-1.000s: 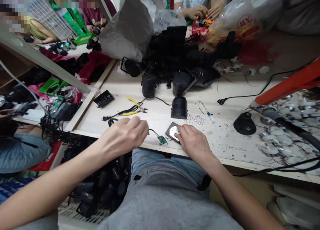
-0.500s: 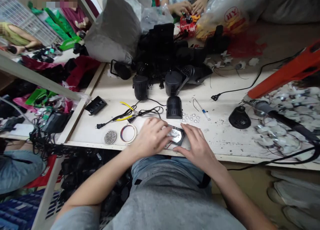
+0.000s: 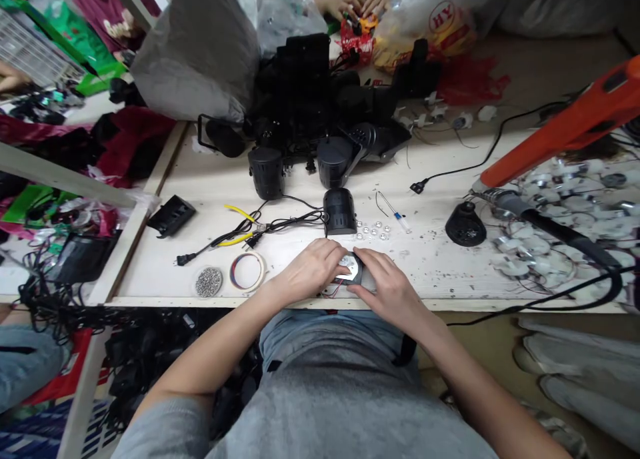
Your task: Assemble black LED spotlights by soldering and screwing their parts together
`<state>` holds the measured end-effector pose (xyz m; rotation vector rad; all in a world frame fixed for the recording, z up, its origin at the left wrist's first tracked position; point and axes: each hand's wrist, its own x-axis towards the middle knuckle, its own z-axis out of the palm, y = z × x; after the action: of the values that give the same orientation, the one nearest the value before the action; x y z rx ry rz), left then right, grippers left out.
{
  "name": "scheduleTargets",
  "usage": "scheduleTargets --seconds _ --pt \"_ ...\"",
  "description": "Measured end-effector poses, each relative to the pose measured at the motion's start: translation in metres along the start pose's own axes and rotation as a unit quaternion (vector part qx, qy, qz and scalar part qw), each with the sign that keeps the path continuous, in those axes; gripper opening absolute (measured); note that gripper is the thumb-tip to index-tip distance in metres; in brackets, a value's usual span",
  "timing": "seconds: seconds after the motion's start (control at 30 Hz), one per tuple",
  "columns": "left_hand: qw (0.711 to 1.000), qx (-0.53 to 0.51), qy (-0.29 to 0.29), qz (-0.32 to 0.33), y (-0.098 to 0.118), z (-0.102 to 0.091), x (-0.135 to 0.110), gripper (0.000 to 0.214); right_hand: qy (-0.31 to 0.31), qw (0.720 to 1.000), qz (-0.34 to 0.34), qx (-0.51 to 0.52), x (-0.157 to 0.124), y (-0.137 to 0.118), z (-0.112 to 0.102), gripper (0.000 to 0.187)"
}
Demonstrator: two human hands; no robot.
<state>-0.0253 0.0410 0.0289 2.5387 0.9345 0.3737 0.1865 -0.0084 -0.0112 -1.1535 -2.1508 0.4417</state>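
On the desk (image 3: pixel 200 302), a masking-tape roll (image 3: pixel 247 272) sits near the left hand (image 3: pixel 309 270), which curves half-open over a black square plate (image 3: pixel 356 277) with a silver centre, its fingertips at the plate's edge. The right hand (image 3: pixel 385 292), also half-open, touches the other side; neither grip's firmness is clear. Just beyond stand a black lamp housing (image 3: pixel 339 211), then small clear lenses (image 3: pixel 370 231).

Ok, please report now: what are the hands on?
Left hand and right hand on dark square plate with metal centre. Thin red wires beside it. Black cylindrical housing just ahead.
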Motion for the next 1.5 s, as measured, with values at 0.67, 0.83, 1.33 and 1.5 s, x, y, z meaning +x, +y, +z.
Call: scheduleTargets --seconds 0.67,0.83,1.33,1.5 --pt "0.578 -0.707 0.245 -0.324 0.014 0.011 -0.008 0.041 -0.023 0.999 0.035 0.002 0.003 0.003 0.003 0.059" --pt "0.546 -0.744 0.207 -0.324 0.007 0.011 -0.013 0.029 0.006 0.999 0.03 -0.019 0.01 -0.008 -0.004 0.055" --pt "0.498 -0.782 0.169 -0.335 -0.006 0.017 -0.025 0.036 0.018 0.998 -0.006 -0.061 0.023 -0.023 0.006 0.036" --pt "0.519 -0.766 0.181 -0.333 -0.006 0.015 -0.028 0.031 0.027 0.997 -0.009 -0.072 0.021 -0.022 0.008 0.036"
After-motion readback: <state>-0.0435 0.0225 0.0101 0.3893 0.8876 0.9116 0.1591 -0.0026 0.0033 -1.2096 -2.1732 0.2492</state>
